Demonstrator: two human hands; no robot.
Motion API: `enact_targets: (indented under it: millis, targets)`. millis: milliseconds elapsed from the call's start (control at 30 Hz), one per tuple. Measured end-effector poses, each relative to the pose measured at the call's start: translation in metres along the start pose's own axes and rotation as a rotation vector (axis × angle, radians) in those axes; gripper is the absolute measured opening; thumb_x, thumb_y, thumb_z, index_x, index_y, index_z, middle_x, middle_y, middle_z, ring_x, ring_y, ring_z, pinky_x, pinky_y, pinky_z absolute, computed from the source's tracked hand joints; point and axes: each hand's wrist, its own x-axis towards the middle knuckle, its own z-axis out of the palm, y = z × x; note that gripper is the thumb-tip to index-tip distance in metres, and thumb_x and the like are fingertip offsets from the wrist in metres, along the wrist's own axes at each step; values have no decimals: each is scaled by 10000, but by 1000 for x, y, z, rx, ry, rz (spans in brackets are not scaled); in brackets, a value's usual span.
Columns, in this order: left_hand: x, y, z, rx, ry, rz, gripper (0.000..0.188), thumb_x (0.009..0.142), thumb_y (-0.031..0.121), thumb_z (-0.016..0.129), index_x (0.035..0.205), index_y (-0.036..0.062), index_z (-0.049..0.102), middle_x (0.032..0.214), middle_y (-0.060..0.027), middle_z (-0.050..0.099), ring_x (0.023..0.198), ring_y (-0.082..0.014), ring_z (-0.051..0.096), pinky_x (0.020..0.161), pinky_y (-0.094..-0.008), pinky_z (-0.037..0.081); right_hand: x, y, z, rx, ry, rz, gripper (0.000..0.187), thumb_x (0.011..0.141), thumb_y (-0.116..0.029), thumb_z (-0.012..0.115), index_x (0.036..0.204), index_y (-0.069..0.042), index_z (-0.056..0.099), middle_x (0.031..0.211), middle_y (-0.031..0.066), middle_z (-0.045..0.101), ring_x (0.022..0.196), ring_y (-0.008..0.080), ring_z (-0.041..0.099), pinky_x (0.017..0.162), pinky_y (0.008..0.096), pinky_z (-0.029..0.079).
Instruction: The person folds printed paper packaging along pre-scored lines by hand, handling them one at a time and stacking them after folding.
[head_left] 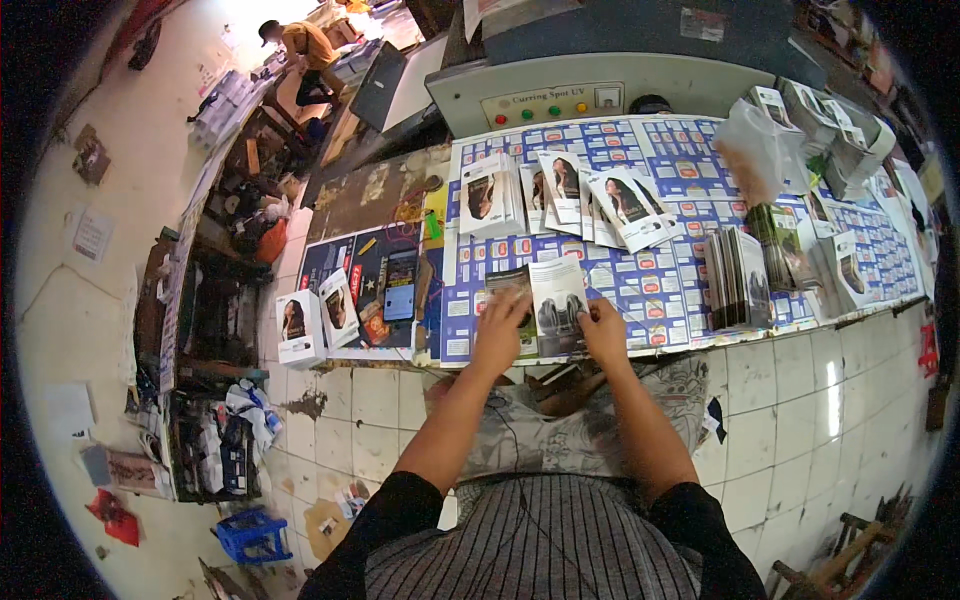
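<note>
A printed leaflet (557,290) lies unfolded at the table's front edge before me, its dark panel on the left and a paler, pictured panel on the right. My left hand (504,318) rests flat over the dark panel with fingers spread. At the opposite edge, the fingers of my right hand (602,328) are closed on the pale panel's side. Just beyond my hands stand a thick stack of folded leaflets (490,198) and a fanned pile of leaflets (625,205) with a long-haired figure on their covers.
Further right are upright bundled leaflets (737,280), green-edged leaflets (780,245) and a clear plastic bag (765,150). Leftward lie a phone (399,300) and two small leaflet stacks (300,325). A grey machine (650,88) with coloured buttons borders the back. Another person (308,55) bends far left.
</note>
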Motion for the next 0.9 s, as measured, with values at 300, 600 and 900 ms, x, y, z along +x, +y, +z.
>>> enact_targets:
  millis: [300, 600, 900]
  targets:
    - [-10, 13, 1, 66, -37, 55, 534, 898, 364, 638, 1402, 215, 543, 1496, -62, 448, 1425, -309, 318, 1151, -523, 196, -1, -26, -14, 451, -236, 155, 275, 884, -164, 667, 1085, 23, 645, 988, 164, 699, 852, 261, 685, 786, 371, 528]
    - [-9, 10, -7, 42, -163, -11, 731, 721, 232, 785, 1393, 109, 525, 1474, -126, 427, 1411, -332, 326, 1147, -520, 228, 6, -34, 29, -400, -262, -559, 468, 941, -273, 592, 1351, -50, 551, 1378, 225, 524, 1230, 412, 526, 1022, 457, 439]
    - [-26, -59, -28, -18, -17, -155, 474, 948, 280, 604, 1392, 128, 545, 1521, -72, 445, 1445, -314, 327, 1150, -514, 251, 10, -21, 48, -619, -262, -643, 556, 966, -426, 540, 1392, -69, 519, 1539, 186, 357, 1413, 377, 343, 1145, 527, 289]
